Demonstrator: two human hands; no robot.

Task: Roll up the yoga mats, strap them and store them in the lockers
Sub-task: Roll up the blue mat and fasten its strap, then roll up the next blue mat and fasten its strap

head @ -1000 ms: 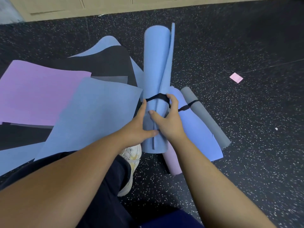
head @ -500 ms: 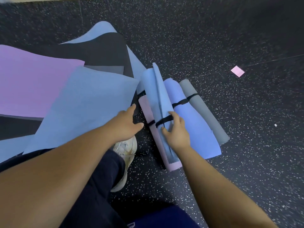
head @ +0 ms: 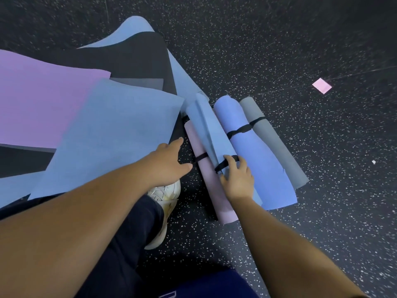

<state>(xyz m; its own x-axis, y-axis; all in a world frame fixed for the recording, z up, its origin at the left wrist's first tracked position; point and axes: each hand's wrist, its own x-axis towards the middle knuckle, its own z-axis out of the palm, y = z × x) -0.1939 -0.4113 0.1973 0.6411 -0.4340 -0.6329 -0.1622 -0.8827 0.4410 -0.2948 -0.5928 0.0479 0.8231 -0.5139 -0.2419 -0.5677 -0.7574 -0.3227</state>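
No writing can be read anywhere. The speckled black floor (head: 279, 50) carries loose mats at left. The right hand (head: 237, 179) grips the black strap (head: 225, 164) on the light-blue rolled mat (head: 206, 134) — lying among three strapped rolls — while the left hand (head: 167, 162) hovers just beside, fingers relaxed.

Your right hand (head: 237, 180) rests on the light blue rolled mat (head: 211, 138), fingers curled at its black strap (head: 225, 164). That roll lies on the pink roll (head: 211, 190), with the periwinkle roll (head: 255, 155) and the grey roll (head: 272, 140) to its right. Your left hand (head: 169, 164) hovers open just left of them, seemingly touching nothing. Unrolled mats (head: 116, 130) overlap at far left on the speckled floor (head: 322, 211); your white shoe (head: 166, 201) sits near.
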